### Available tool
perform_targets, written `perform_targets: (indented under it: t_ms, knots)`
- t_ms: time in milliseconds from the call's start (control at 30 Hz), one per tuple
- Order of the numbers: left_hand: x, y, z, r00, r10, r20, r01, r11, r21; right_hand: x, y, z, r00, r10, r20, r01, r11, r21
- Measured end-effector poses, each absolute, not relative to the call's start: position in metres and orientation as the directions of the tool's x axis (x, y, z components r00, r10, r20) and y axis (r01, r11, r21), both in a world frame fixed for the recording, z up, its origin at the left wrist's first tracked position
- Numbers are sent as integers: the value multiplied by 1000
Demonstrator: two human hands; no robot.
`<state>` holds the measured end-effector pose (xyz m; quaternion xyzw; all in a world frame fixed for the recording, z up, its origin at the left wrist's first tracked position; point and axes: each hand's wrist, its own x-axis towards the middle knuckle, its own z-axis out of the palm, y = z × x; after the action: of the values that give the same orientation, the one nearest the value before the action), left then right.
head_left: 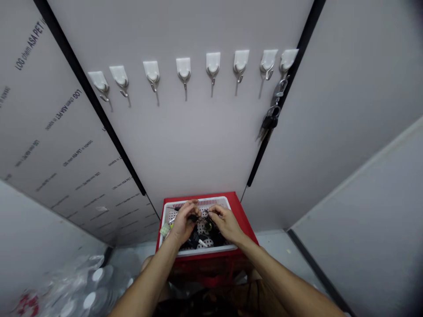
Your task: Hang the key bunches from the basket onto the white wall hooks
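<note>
Both my hands are down in a white perforated basket (pixel 197 251) that sits on a red stool (pixel 243 211). My left hand (pixel 183 223) and my right hand (pixel 225 222) are closed in a pinch on the same small dark bunch of keys (pixel 202 215), held between them just above the basket. More dark key bunches and a pale tag (pixel 165 229) lie in the basket. On the grey wall above is a row of several white adhesive hooks (pixel 183 68). Only the rightmost hook (pixel 287 59) carries a bunch of keys (pixel 270 119).
Black vertical strips (pixel 99 110) frame the grey wall panel. A panel with printed protective film (pixel 59 145) lies to the left. Crumpled clear plastic (pixel 82 286) covers the floor at lower left. A grey wall and floor edge (pixel 310 255) run along the right.
</note>
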<state>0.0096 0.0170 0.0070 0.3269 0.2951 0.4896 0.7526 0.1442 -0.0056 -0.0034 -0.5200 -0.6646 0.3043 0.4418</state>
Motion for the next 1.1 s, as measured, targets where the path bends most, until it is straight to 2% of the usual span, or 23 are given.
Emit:
perform_targets:
  t_ms: [133, 300, 433, 567, 667, 767, 867, 967, 1100]
  knots:
    - [14, 15, 1, 258, 963, -72, -307, 153, 939, 145, -6, -4, -29, 962, 273, 374, 264, -889]
    - [17, 15, -4, 324, 944, -64, -62, 88, 994, 146, -7, -3, -56, 972, 227, 325, 232, -917]
    - [18, 16, -2, 258, 964, -61, -50, 77, 996, 146, -6, -1, -53, 979, 196, 297, 203, -933]
    - [17, 19, -2, 228, 972, -64, -206, 113, 972, 146, -4, -3, -45, 984, 172, 291, 177, -940]
    - [16, 21, -2, 211, 975, -62, -262, 118, 958, 145, -3, -5, -108, 974, 199, 351, 224, -909]
    - [15, 21, -3, 172, 985, -21, -201, 56, 978, 143, -3, -7, -182, 954, 238, 472, 297, -830]
    - [14, 20, -2, 127, 990, 55, -77, -45, 996, 141, -2, -7, -175, 949, 262, 537, 315, -782]
    - [14, 19, 1, 107, 983, 148, 38, -153, 987, 142, -3, -3, -112, 947, 301, 508, 315, -802]
    - [21, 21, 17, 143, 969, 203, 74, -215, 974, 144, -5, 10, -37, 949, 313, 409, 300, -861]
